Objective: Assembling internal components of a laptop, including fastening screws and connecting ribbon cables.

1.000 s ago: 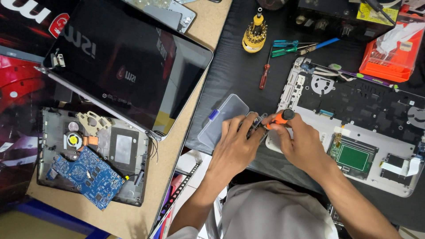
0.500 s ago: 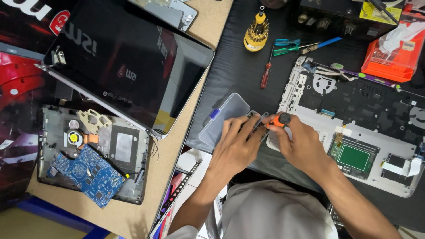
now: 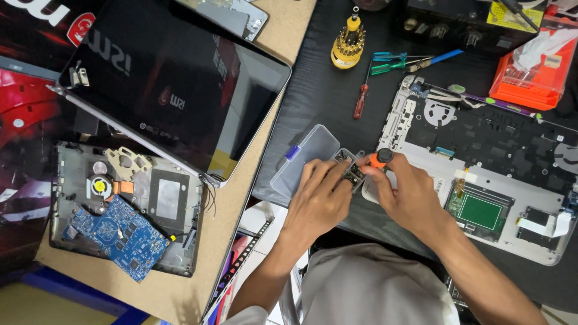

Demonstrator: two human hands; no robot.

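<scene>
My left hand [image 3: 319,195] grips a small metal laptop part [image 3: 351,171] just above the black mat [image 3: 325,99]. My right hand [image 3: 409,195] holds an orange-handled screwdriver [image 3: 379,159], its tip pressed down onto that part. Both hands meet at the near-left corner of an opened silver laptop base [image 3: 421,150], which shows a green board [image 3: 480,212] and a black inner panel. A clear plastic box lid [image 3: 304,159] lies flat right beside my left fingers.
A detached laptop screen [image 3: 174,90] lies at the left, over another opened chassis with a blue circuit board [image 3: 123,235] and fan. On the mat stand a yellow bit holder [image 3: 348,42], a red screwdriver [image 3: 360,99], teal-handled tools [image 3: 391,60] and an orange box [image 3: 533,72].
Both hands stay on the small part and screwdriver. The right hand's fingers have shifted slightly on the orange handle, as in turning. Nothing else moved.
</scene>
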